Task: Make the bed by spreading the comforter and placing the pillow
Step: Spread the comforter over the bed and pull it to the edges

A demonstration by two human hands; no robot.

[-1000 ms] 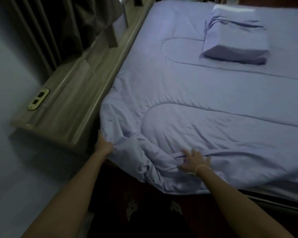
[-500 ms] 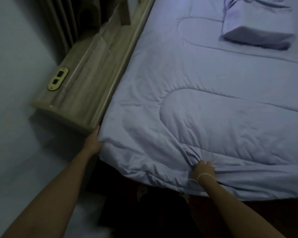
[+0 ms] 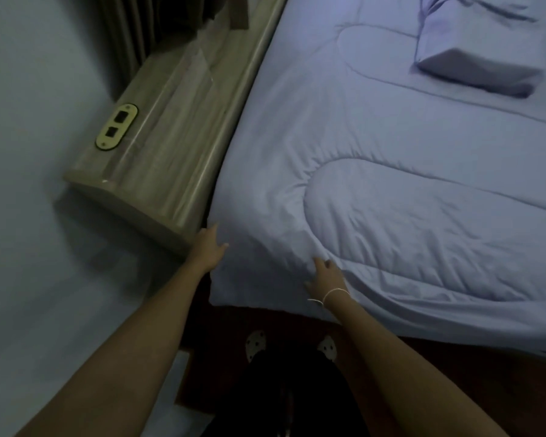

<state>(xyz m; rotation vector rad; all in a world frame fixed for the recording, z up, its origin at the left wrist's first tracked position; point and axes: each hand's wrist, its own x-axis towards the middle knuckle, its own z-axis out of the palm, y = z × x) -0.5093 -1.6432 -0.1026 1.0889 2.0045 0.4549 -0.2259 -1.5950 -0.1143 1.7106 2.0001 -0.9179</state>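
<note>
While hands (image 3: pixel 207 247) (image 3: pixel 323 274) flank it, comforter (image 3: pixel 391 184) corner

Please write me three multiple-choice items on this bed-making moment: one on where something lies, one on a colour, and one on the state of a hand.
1. Where does the pillow lie?
A. on the floor
B. on the comforter, far from the hands
C. on the wooden side ledge

2. What colour is the comforter?
A. pale lilac-blue
B. dark red
C. green

3. What is the left hand doing?
A. gripping the pillow
B. hanging idle away from the bed
C. resting with straight fingers against the comforter's corner

Key:
1 B, the pillow sits on top of the comforter near the upper right of the view.
2 A, the whole cover reads pale lilac-blue in the dim light.
3 C, its fingers lie extended at the corner by the wooden ledge, while the right hand touches the near edge.
</note>
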